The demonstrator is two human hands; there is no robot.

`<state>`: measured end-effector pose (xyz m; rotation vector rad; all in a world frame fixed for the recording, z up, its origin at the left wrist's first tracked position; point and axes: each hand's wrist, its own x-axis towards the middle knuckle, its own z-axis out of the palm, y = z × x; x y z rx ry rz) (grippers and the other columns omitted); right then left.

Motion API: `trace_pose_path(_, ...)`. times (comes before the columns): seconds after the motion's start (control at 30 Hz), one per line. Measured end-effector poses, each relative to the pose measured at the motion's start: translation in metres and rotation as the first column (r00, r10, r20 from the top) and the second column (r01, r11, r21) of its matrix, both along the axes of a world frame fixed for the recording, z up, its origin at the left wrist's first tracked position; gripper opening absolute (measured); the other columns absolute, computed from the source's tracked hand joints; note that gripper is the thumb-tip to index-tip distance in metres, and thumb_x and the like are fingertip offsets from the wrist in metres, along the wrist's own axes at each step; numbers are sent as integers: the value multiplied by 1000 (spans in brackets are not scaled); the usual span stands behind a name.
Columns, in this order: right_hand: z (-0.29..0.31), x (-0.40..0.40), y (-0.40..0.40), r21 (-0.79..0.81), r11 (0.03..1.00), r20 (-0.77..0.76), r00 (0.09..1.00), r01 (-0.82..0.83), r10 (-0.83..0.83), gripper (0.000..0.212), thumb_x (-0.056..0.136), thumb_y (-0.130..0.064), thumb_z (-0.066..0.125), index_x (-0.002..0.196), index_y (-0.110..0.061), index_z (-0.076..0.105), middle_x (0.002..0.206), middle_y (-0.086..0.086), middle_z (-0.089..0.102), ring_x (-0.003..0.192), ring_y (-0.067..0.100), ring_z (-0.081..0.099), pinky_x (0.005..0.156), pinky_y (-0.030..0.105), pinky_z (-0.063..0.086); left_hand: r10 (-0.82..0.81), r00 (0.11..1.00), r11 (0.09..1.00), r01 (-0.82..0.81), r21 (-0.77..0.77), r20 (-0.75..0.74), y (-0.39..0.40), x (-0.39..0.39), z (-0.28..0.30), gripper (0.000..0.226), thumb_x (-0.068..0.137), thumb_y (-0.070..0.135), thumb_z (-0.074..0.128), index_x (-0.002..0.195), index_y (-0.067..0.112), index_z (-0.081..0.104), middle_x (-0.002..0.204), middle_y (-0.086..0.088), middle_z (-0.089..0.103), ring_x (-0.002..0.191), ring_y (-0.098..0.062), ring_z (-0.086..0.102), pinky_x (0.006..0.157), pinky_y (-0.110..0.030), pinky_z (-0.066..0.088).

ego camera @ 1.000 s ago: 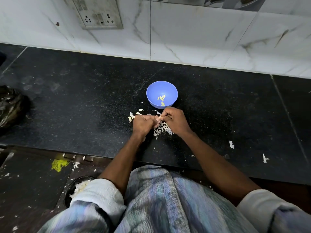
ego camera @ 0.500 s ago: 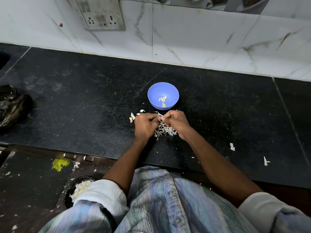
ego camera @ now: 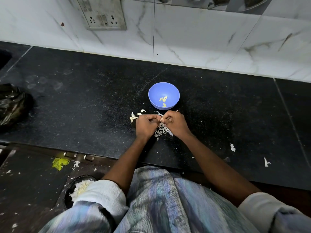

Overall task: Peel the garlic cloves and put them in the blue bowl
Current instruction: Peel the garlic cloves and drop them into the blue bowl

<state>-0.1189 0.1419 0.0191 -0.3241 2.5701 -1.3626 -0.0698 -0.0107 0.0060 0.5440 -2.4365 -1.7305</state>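
Your two hands meet knuckle to knuckle just on the near side of the blue bowl (ego camera: pixel 163 95), over the black counter (ego camera: pixel 84 101). Your left hand (ego camera: pixel 146 123) has its fingers curled tight, tips pressed toward your right hand (ego camera: pixel 174 121), which is curled the same way. Between the fingertips of both there is a small pale bit, most likely a garlic clove (ego camera: pixel 161 119), pinched from both sides; it is too small to tell how much skin is on it. The bowl sits upright just beyond your knuckles, with a few yellowish peeled cloves (ego camera: pixel 163 100) lying at its bottom. Unpeeled cloves (ego camera: pixel 134 117) lie in a little cluster on the counter just left of your left hand. Under and between your wrists is a heap of white papery skins (ego camera: pixel 162 132). Stray skin scraps (ego camera: pixel 232 147) lie well off to the right, and a black plastic bag (ego camera: pixel 12 105) sits at the far left edge.
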Motion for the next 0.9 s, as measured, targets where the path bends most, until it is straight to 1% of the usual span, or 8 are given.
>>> trace_pose_path(0.07, 1, 0, 0, 0, 999, 20, 999, 41, -41, 10, 87, -7, 77, 80, -13, 73, 71, -4, 73, 66, 9, 69, 70, 34, 60, -28, 1000, 993, 27, -117, -9, 2, 1, 2, 16, 89, 10, 76, 96, 21, 86, 78, 12, 78, 62, 8, 62, 65, -19, 52)
trace_pose_path(0.1, 2, 0, 1, -10, 998, 37, 998, 60, -60, 9, 88, -7, 77, 80, -12, 74, 72, -3, 74, 65, 10, 70, 69, 33, 61, -40, 999, 987, 39, -156, -6, 2, 2, 3, 16, 90, 11, 77, 98, 22, 86, 80, 12, 79, 63, 7, 64, 66, -20, 54)
trace_pose_path(0.2, 7, -1, 3, -64, 994, 94, 992, 91, -85, 6, 90, -2, 75, 86, -6, 77, 73, 6, 75, 60, 10, 68, 65, 29, 61, -81, 997, 957, 76, -279, -6, 1, 3, 4, 16, 89, 22, 77, 101, 31, 85, 83, 13, 80, 69, -2, 72, 70, -27, 61)
trace_pose_path(0.27, 9, -1, 4, -73, 994, 97, 992, 81, -74, 4, 89, -1, 76, 88, -4, 77, 73, 7, 75, 60, 10, 69, 64, 26, 60, -106, 994, 926, 93, -366, -16, 1, 4, 7, 14, 90, 30, 77, 101, 35, 84, 82, 11, 80, 69, -9, 72, 69, -31, 60)
trace_pose_path(0.33, 11, -1, 5, -78, 994, 106, 992, 70, -62, 4, 90, 1, 75, 91, -2, 77, 73, 6, 75, 62, 11, 70, 65, 25, 61, -110, 994, 901, 90, -425, -24, 2, 4, 9, 12, 91, 31, 76, 100, 35, 84, 82, 8, 79, 70, -15, 72, 69, -33, 60)
trace_pose_path(0.5, 13, 1, 5, -118, 990, 129, 990, 72, -56, 7, 89, 4, 74, 94, 1, 77, 72, 5, 75, 64, 14, 71, 67, 27, 62, -113, 993, 873, 84, -480, -32, 5, 5, 12, 11, 92, 28, 74, 97, 29, 83, 83, 4, 79, 71, -21, 71, 68, -38, 60)
trace_pose_path(0.7, 17, 0, 9, -171, 980, 157, 985, 101, -75, 7, 84, -2, 82, 89, -1, 78, 71, 8, 76, 59, 12, 68, 54, 18, 52, -160, 985, 846, 104, -524, -63, 4, 6, 17, 14, 92, 27, 70, 97, 28, 82, 87, 4, 79, 75, -22, 72, 67, -37, 60)
trace_pose_path(0.9, 11, -2, 10, -199, 975, 154, 986, 99, -68, 6, 84, -1, 82, 89, 1, 78, 74, 15, 76, 63, 20, 69, 61, 25, 59, -151, 986, 867, 98, -488, -71, 6, 6, 16, 23, 87, 35, 61, 92, 26, 82, 76, 4, 77, 62, -19, 67, 60, -35, 57)
